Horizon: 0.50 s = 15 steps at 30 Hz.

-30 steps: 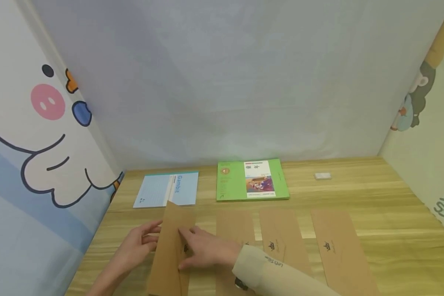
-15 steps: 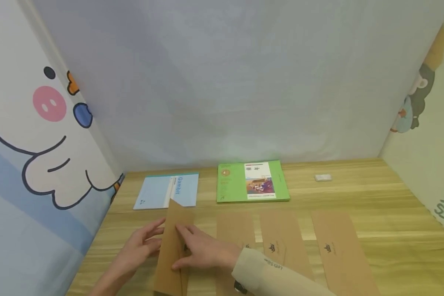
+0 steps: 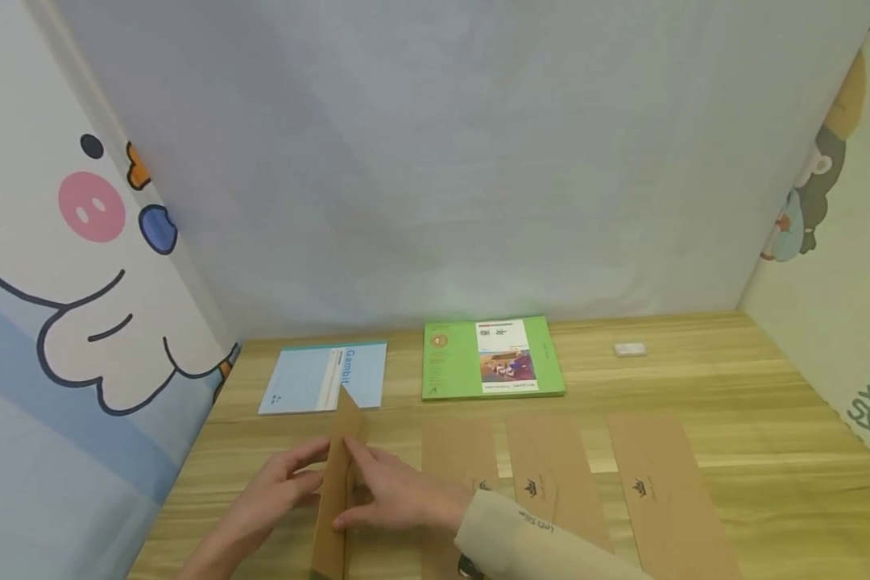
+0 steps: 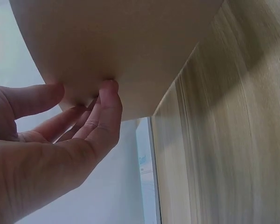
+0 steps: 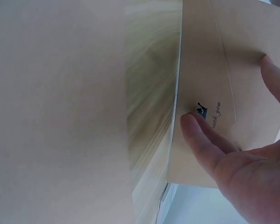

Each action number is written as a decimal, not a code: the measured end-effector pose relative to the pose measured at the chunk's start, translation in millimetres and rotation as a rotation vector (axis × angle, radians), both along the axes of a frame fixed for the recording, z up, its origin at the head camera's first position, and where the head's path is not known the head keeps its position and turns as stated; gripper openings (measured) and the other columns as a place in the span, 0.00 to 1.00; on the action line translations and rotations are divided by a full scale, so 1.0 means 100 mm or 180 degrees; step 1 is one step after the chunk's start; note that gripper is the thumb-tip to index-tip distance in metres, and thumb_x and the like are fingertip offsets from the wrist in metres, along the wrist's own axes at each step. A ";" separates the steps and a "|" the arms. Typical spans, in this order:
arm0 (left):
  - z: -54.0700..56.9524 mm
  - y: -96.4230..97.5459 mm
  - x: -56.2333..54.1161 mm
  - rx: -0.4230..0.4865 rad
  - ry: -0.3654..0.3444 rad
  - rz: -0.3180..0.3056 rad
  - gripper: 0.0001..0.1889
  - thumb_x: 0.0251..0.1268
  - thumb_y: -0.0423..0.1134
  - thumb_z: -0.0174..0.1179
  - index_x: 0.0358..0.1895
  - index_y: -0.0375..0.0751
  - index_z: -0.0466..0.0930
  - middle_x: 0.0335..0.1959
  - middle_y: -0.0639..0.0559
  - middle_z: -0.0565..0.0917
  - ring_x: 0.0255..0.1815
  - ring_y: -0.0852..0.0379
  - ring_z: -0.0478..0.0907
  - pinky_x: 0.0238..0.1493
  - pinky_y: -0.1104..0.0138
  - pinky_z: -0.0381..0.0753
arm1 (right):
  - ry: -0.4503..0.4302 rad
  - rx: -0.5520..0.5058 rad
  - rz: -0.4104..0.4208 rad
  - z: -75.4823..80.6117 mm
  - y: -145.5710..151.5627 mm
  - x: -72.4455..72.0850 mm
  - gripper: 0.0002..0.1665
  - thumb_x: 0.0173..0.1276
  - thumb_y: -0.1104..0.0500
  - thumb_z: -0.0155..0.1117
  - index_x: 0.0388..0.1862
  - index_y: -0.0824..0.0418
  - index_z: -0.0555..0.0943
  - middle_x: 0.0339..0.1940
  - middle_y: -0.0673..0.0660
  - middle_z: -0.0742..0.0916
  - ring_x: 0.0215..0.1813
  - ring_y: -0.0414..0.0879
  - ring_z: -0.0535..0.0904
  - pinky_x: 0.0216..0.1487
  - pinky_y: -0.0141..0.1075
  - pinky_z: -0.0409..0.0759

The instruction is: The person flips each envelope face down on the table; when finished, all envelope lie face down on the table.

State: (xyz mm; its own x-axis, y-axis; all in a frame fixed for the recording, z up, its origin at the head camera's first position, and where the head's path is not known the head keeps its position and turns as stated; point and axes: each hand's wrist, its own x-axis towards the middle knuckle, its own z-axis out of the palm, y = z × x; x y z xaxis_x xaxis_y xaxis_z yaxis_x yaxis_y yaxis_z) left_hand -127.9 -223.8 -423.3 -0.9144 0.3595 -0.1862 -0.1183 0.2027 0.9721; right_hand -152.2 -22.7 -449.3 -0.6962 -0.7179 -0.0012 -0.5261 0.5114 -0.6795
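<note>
A brown kraft envelope (image 3: 336, 483) stands nearly upright on its long edge between my two hands. On its plain side, my left hand (image 3: 271, 487) touches the paper with bent fingertips, and the thumb tip lies against the same face in the left wrist view. My right hand (image 3: 399, 487) presses the other side with its thumb and fingertips spread apart. That side bears a dark crown print (image 5: 202, 111) with "thank you" lettering and a flap line. Neither hand wraps round the paper.
Three more kraft envelopes lie flat to the right: a partly covered one (image 3: 458, 451), a middle one (image 3: 551, 451) and a right one (image 3: 667, 491). Behind are a blue Gambit notebook (image 3: 304, 374), a green book (image 3: 449, 374) and a small white block (image 3: 630, 350).
The envelope has tipped from a lean to nearly upright, its lower end shifting right. My left hand has followed slightly to the right, and the right fingers have stayed against the paper.
</note>
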 end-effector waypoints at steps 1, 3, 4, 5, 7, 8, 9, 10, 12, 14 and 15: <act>0.00 0.00 0.00 0.0003 -0.0011 -0.0005 0.27 0.70 0.36 0.53 0.70 0.32 0.61 0.66 0.31 0.64 0.59 0.39 0.70 0.49 0.51 0.77 | -0.0002 -0.0022 -0.0009 0.00 -0.01 0.00 0.61 0.58 0.36 0.66 0.76 0.64 0.46 0.71 0.61 0.66 0.68 0.47 0.62 0.64 0.36 0.63; -0.01 0.00 0.01 -0.0001 0.0000 -0.0004 0.27 0.69 0.34 0.54 0.69 0.32 0.62 0.67 0.31 0.63 0.59 0.39 0.69 0.49 0.51 0.77 | -0.0028 -0.0069 -0.0039 0.01 -0.01 0.01 0.62 0.58 0.36 0.66 0.77 0.63 0.45 0.70 0.60 0.67 0.67 0.46 0.64 0.64 0.37 0.64; -0.01 0.01 0.01 -0.0009 0.0003 0.0003 0.27 0.69 0.34 0.54 0.69 0.32 0.62 0.67 0.31 0.62 0.59 0.38 0.69 0.49 0.51 0.77 | -0.0052 -0.0103 -0.0051 0.01 -0.02 0.01 0.62 0.58 0.36 0.66 0.77 0.63 0.45 0.70 0.60 0.68 0.66 0.45 0.66 0.63 0.36 0.65; -0.02 0.01 0.01 -0.0024 -0.0001 0.0012 0.28 0.68 0.34 0.54 0.69 0.32 0.62 0.67 0.31 0.62 0.59 0.39 0.69 0.48 0.52 0.77 | -0.0069 -0.0135 -0.0065 0.01 -0.02 0.01 0.62 0.57 0.36 0.66 0.77 0.62 0.44 0.69 0.60 0.68 0.65 0.44 0.67 0.62 0.36 0.66; -0.02 0.02 0.01 -0.0033 -0.0007 0.0026 0.28 0.68 0.35 0.55 0.70 0.32 0.61 0.67 0.31 0.63 0.59 0.39 0.69 0.48 0.52 0.77 | -0.0125 -0.0207 -0.0081 0.01 -0.01 0.01 0.63 0.57 0.36 0.66 0.77 0.62 0.43 0.67 0.61 0.71 0.61 0.43 0.71 0.60 0.35 0.68; -0.02 0.02 0.01 -0.0035 -0.0003 0.0029 0.29 0.68 0.35 0.56 0.70 0.32 0.61 0.67 0.31 0.63 0.59 0.39 0.69 0.48 0.52 0.77 | -0.0149 -0.0243 -0.0090 0.01 -0.01 0.02 0.63 0.57 0.36 0.66 0.77 0.61 0.43 0.67 0.61 0.71 0.59 0.42 0.73 0.59 0.35 0.69; -0.03 0.02 0.00 -0.0032 -0.0017 0.0034 0.29 0.68 0.36 0.56 0.70 0.32 0.60 0.66 0.31 0.64 0.59 0.39 0.70 0.48 0.52 0.77 | -0.0170 -0.0271 -0.0096 0.00 -0.01 0.02 0.63 0.57 0.36 0.66 0.77 0.61 0.42 0.66 0.61 0.72 0.58 0.41 0.74 0.59 0.34 0.69; -0.03 0.02 0.00 -0.0029 -0.0023 0.0031 0.30 0.68 0.36 0.56 0.70 0.31 0.60 0.66 0.31 0.65 0.58 0.39 0.70 0.48 0.52 0.77 | -0.0204 -0.0323 -0.0094 0.00 -0.01 0.02 0.63 0.58 0.37 0.66 0.77 0.61 0.42 0.66 0.61 0.72 0.56 0.41 0.75 0.58 0.34 0.70; -0.03 0.03 0.00 -0.0017 -0.0031 0.0028 0.30 0.69 0.37 0.56 0.70 0.30 0.58 0.64 0.30 0.66 0.57 0.39 0.71 0.47 0.52 0.77 | -0.0250 -0.0388 -0.0102 -0.01 -0.01 0.02 0.62 0.58 0.37 0.65 0.77 0.61 0.42 0.66 0.61 0.72 0.55 0.40 0.76 0.57 0.33 0.70; -0.03 0.03 0.00 -0.0017 -0.0043 0.0037 0.31 0.69 0.37 0.55 0.71 0.30 0.58 0.63 0.30 0.67 0.57 0.40 0.71 0.47 0.53 0.78 | -0.0291 -0.0428 -0.0112 -0.02 -0.02 0.02 0.62 0.59 0.36 0.64 0.77 0.61 0.42 0.67 0.62 0.70 0.55 0.40 0.76 0.57 0.33 0.70; -0.03 0.03 0.00 -0.0025 -0.0056 0.0048 0.31 0.69 0.37 0.56 0.71 0.30 0.58 0.62 0.31 0.68 0.56 0.40 0.72 0.46 0.53 0.78 | -0.0312 -0.0448 -0.0112 -0.03 -0.02 0.02 0.61 0.59 0.36 0.64 0.77 0.61 0.42 0.68 0.62 0.70 0.55 0.40 0.76 0.57 0.33 0.70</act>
State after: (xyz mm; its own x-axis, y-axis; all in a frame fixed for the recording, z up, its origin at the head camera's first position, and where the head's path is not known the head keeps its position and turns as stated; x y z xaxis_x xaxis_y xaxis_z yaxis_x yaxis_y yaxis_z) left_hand -128.3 -220.8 -426.3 -0.9163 0.3441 -0.2050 -0.1384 0.2084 0.9682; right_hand -150.1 -24.6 -451.8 -0.7225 -0.6908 0.0284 -0.4372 0.4246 -0.7928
